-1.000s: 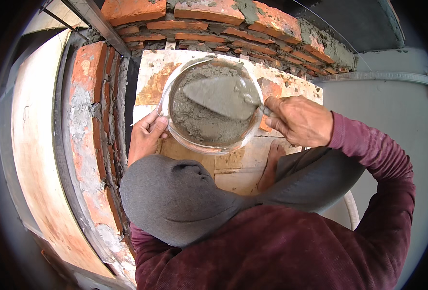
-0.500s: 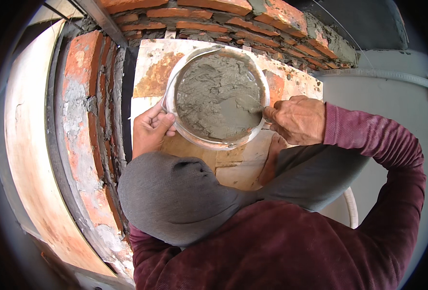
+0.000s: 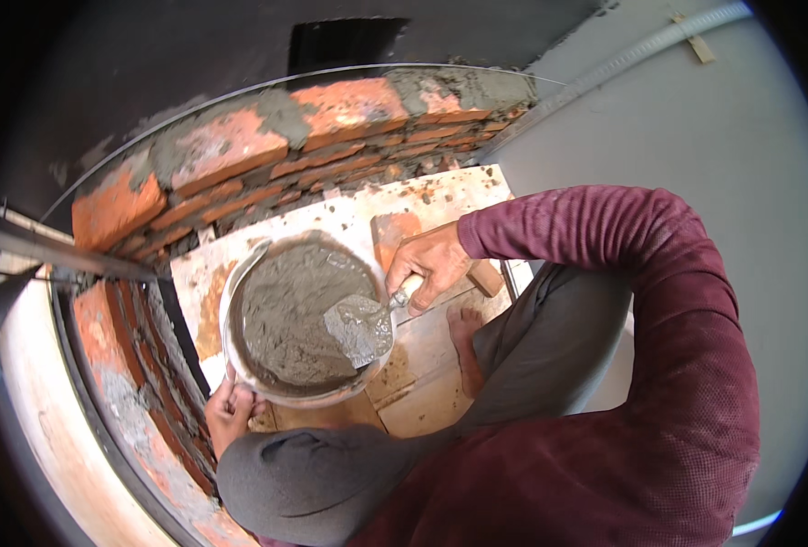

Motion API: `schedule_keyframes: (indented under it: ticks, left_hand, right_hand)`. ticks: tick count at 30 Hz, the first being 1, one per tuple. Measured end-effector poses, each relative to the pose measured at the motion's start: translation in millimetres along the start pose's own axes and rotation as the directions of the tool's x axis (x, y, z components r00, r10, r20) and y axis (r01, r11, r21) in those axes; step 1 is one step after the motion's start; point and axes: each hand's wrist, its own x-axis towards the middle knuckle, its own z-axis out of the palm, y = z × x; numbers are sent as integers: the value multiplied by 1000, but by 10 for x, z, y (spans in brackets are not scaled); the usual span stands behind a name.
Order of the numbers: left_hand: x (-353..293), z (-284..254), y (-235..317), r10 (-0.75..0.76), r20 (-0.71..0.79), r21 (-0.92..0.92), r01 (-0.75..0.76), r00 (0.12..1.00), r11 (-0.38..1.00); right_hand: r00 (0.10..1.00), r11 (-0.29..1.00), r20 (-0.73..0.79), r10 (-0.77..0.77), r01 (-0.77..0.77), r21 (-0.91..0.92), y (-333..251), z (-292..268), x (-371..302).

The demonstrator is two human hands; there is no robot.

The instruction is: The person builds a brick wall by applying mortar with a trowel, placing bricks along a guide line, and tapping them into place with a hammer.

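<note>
A round white bucket [image 3: 225, 339] full of wet grey mortar [image 3: 285, 314] stands before me. My right hand [image 3: 433, 266], at its right rim, is closed around the light handle of a trowel [image 3: 357, 330]. The trowel's mortar-smeared metal blade lies over the right part of the mortar, with some mortar on it. At the bucket's near left edge, my left hand [image 3: 231, 410] grips the rim with curled fingers, partly hidden by the bucket and my knee.
A brick wall [image 3: 226, 150] with mortar along its top curves across the far side, a string line [image 3: 240, 88] stretched above it. A lower brick wall [image 3: 117, 365] runs along the left. Loose bricks [image 3: 393, 235] lie on the stained board [image 3: 336, 214]. My bare foot [image 3: 465, 346] rests right of the bucket.
My view has shifted, so the bucket appears lower and farther left. The trowel blade, sunk in the mortar before, now shows above it. My left hand stays on the rim.
</note>
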Motion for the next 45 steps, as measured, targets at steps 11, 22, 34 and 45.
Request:
schedule_keyframes:
  ticks: [11, 22, 34, 45]
  left_hand:
    - [-559, 1528, 2570, 842, 376, -137, -875, 388, 464]
    - [-769, 3006, 2640, 791, 446, -461, -651, 418, 603]
    - [-666, 3489, 2717, 782, 482, -371, -715, 396, 592]
    - [-677, 3428, 2830, 647, 636, -339, -601, 421, 724]
  right_hand:
    - [821, 873, -478, 313, -50, 486, 649, -358, -2053]
    - [213, 408, -946, -243, -862, -299, 2165, -713, -2030]
    - [300, 680, -935, 190, -727, -95, 2331, -707, -1928]
    - [354, 725, -934, -50, -630, -278, 1618, -843, -1974]
